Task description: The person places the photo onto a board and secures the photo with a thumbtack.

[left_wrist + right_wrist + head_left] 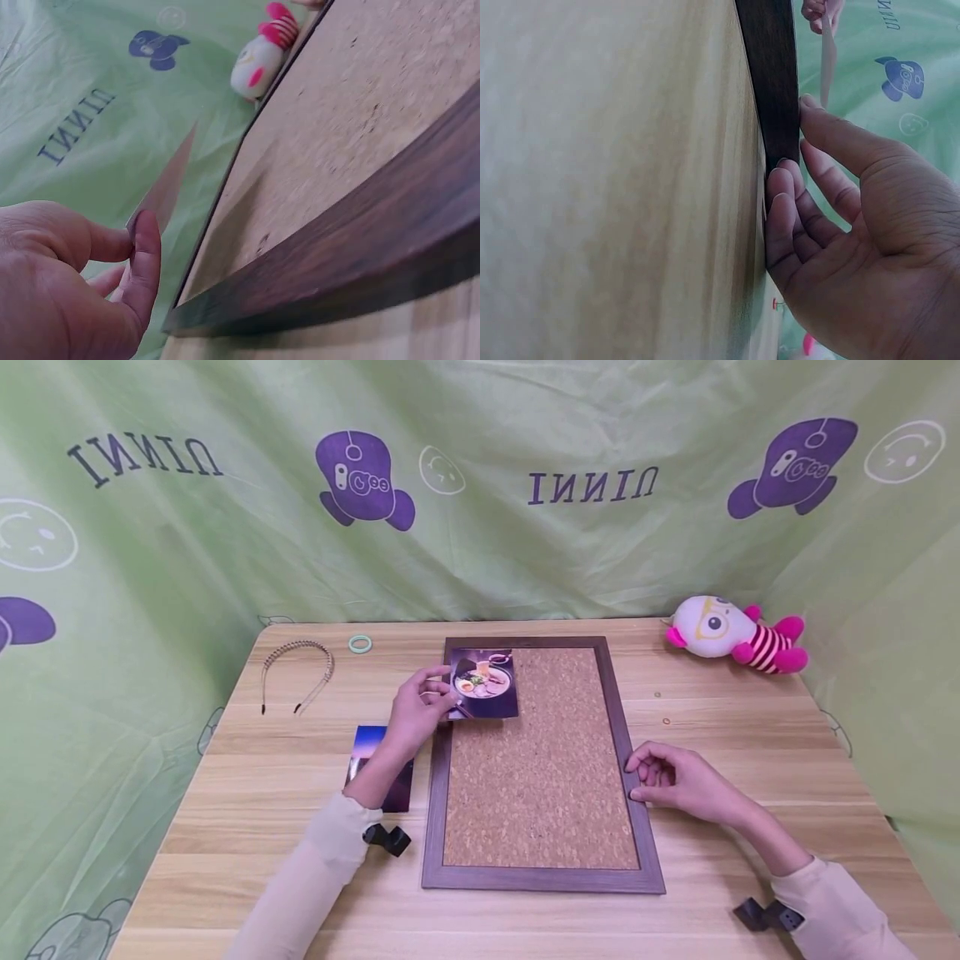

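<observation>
My left hand [418,714] pinches the left edge of a photo card [483,687] showing a bowl of noodle soup. It holds the card over the top left corner of a dark-framed cork board [543,777]. In the left wrist view the card [169,184] is seen nearly edge-on, tilted and raised above the cork, with a shadow below it. At the board's right side, my right hand [686,781] holds the frame's edge. The right wrist view shows its thumb [829,124] at the top of the dark frame [772,82] and curled fingertips against the outer side.
A second photo card [397,789] lies left of the board, partly hidden by my left forearm. Behind it are a headband [330,664] and a mint-green ring [361,645]. A plush toy [738,631] lies back right, with two tiny rings [666,721] before it. Green curtains [487,560] surround the table.
</observation>
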{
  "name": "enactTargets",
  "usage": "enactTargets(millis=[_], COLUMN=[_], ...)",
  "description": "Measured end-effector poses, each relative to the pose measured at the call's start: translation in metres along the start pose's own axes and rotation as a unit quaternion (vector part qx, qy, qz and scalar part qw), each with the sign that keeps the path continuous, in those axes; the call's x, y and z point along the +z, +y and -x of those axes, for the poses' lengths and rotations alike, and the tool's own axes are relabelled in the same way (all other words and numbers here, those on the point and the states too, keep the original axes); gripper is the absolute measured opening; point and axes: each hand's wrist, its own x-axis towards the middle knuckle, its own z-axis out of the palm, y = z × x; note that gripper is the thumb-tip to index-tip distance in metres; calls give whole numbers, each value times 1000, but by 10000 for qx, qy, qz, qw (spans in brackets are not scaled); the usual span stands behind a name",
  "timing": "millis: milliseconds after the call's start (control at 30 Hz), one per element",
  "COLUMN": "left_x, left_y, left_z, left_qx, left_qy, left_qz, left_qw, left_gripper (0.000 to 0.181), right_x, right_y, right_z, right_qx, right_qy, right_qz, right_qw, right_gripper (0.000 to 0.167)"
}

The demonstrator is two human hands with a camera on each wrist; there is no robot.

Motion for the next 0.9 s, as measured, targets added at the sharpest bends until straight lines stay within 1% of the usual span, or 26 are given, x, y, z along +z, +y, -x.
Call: enactTargets(millis=[67, 200, 400, 467, 700, 900], left_x=[6, 17, 27, 30, 43, 52], left_y=[-1, -4, -9, -11, -11, -11], left_z=[0, -1, -6, -8, -11, -11], left_qx=[-21, 40, 84, 81, 28, -55], left_qy=[-19, -80, -137, -187, -363, -413], left_qz=[21, 39, -98, -75, -205, 113], left_qw=[10000, 10000, 9998, 9998, 9991, 9991], left_gripper=[48, 46, 44, 44, 43, 44], right_x=[0, 0, -1, 0, 0, 0], right_y=[0, 0, -1, -1, -1, -1], right_z=[0, 0, 0, 0, 0, 0], right_qx=[6, 56, 111, 99, 89, 75], right_qy=[-2, -5, -11, -11, -31, -13], right_qz=[12, 25, 58, 46, 6, 25], right_qw=[10000, 10000, 9999, 9999, 10000, 10000], right_gripper=[33, 33, 34, 34, 34, 34])
